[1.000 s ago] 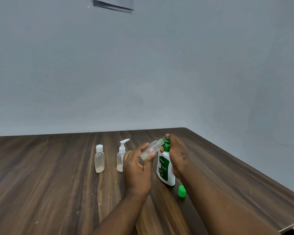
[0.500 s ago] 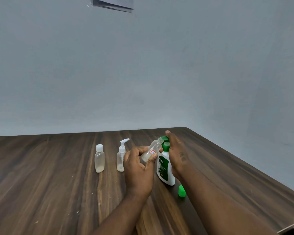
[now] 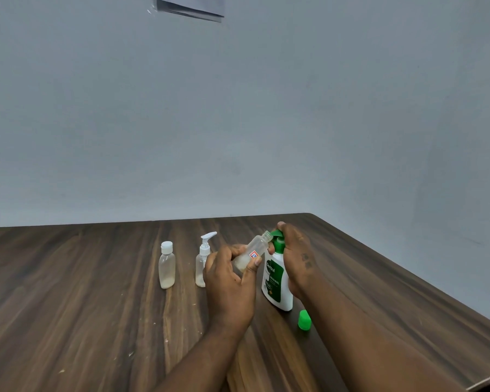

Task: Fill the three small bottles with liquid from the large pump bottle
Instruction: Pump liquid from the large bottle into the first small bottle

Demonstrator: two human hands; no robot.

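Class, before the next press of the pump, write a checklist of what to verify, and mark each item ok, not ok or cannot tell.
1. Small bottle uncapped: ok.
2. Left hand grips it: ok.
3. Its mouth lined up with the pump bottle: cannot tell, the right hand hides the join.
4. Right hand holds pump bottle, finger on top: ok.
5. Pump bottle stands on table: ok.
6. Green cap lies nearby: ok.
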